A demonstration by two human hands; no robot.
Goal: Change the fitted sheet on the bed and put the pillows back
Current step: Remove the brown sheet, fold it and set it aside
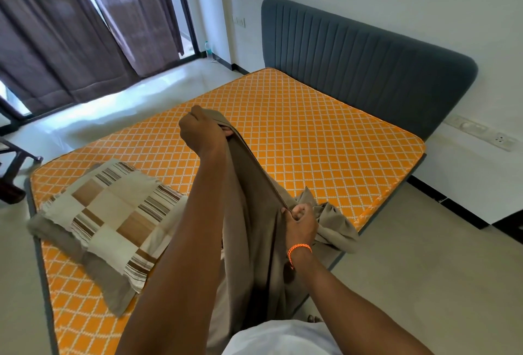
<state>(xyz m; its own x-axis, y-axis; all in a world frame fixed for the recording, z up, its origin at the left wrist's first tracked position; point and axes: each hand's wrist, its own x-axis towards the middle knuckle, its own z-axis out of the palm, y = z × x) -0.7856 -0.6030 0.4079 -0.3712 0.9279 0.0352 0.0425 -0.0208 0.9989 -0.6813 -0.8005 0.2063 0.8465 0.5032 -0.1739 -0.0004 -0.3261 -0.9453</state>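
The bare orange mattress (311,128) with a white diamond pattern lies uncovered in front of the grey padded headboard (353,54). A taupe fitted sheet (254,227) hangs between my hands over the mattress's near side. My left hand (201,131) is raised and shut on the sheet's hem. My right hand (301,223), with an orange cord at the wrist, grips the same hem lower down, so the edge is stretched taut between them. A striped brown and cream pillow (113,213) rests on a plain taupe one (104,281) at the mattress's left end.
Dark curtains (70,29) hang over a glass door at the back left, with a bottle (208,49) on the floor near it. A dark chair base (14,167) stands at the far left. Wall sockets (481,131) sit right of the headboard. Pale floor surrounds the bed.
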